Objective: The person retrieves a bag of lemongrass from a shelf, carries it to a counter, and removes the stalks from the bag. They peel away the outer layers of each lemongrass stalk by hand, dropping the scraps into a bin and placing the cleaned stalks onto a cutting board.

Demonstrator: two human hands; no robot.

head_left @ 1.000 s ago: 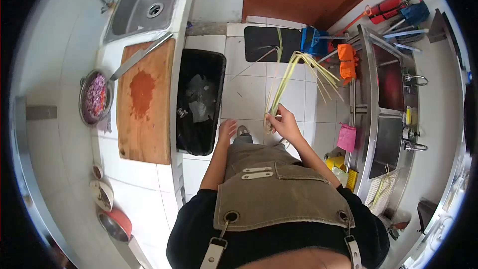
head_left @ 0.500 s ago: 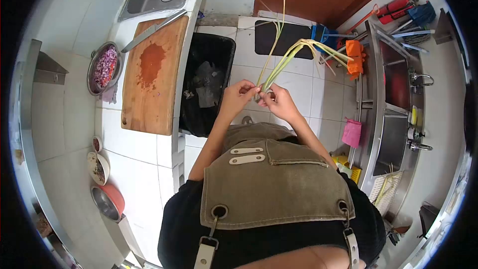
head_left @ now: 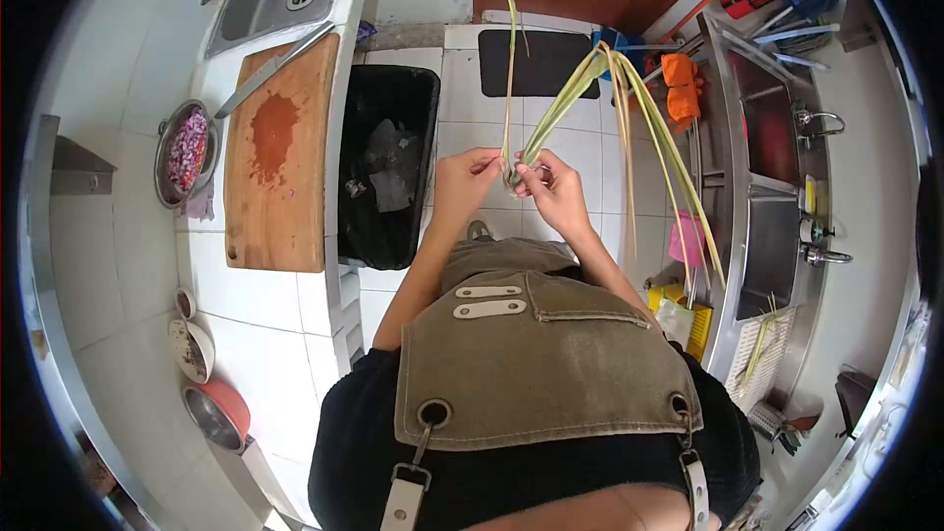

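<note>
We hold our hands together over the white tiled floor (head_left: 580, 177), in the aisle between the white tiled table (head_left: 265, 315) on our left and the steel sink unit (head_left: 777, 236) on our right. Our left hand (head_left: 464, 180) pinches one long pale green leaf strip (head_left: 508, 69), and our right hand (head_left: 556, 187) grips the base of the bundle of long green stalks (head_left: 565, 103), whose leaves arch up and droop toward the steel unit's edge. The black rubbish bin (head_left: 388, 177) stands tight against the table's edge, just left of our left hand, so the open floor lies ahead and to the right. On the table, the wooden chopping board (head_left: 275, 177) reaches nearly to that edge, with a long steel knife (head_left: 275, 69) across its far corner. Against half a second ago, the loose leaves have swung from pointing right to hanging down.
</note>
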